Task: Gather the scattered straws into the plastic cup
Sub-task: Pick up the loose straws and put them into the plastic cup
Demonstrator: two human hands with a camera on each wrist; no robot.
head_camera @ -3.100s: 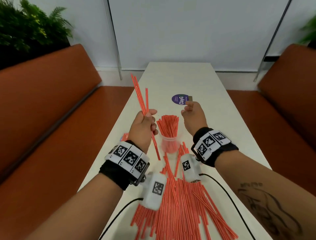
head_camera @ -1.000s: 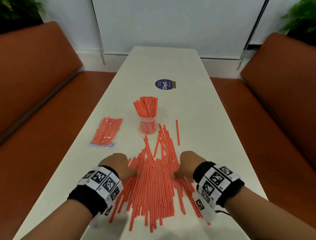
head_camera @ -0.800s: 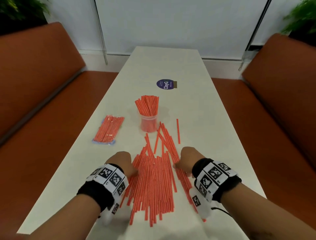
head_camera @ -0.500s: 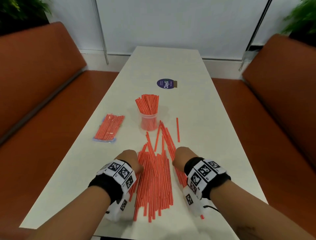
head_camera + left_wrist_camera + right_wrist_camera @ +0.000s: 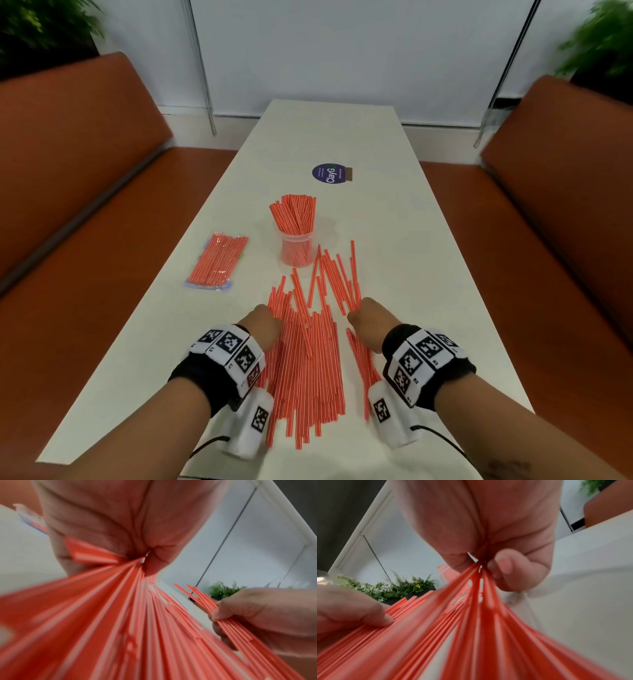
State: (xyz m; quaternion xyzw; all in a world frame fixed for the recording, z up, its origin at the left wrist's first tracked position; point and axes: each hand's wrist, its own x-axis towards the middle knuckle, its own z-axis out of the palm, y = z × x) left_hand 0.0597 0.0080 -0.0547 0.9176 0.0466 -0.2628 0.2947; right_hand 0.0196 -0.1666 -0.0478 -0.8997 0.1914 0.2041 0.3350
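Note:
Red-and-white straws (image 5: 308,363) lie in a long pile on the white table (image 5: 411,274); several fan out toward the cup. The clear plastic cup (image 5: 297,248) stands upright beyond the pile, packed with straws. My left hand (image 5: 265,323) grips the pile's left side, and the left wrist view shows its fingers (image 5: 154,563) curled round a bunch of straws (image 5: 120,615). My right hand (image 5: 363,317) holds the right side. In the right wrist view its thumb (image 5: 503,566) and fingers pinch several straws (image 5: 479,601).
A sealed packet of straws (image 5: 217,262) lies left of the cup. A round purple sticker (image 5: 330,173) sits farther up the table. Orange benches (image 5: 85,205) run along both sides, and the table's near edge is just below my wrists.
Both hands have moved inward and forward, squeezing the wide pile into a narrower bundle. Three seconds ago the left hand held straws up by the cup.

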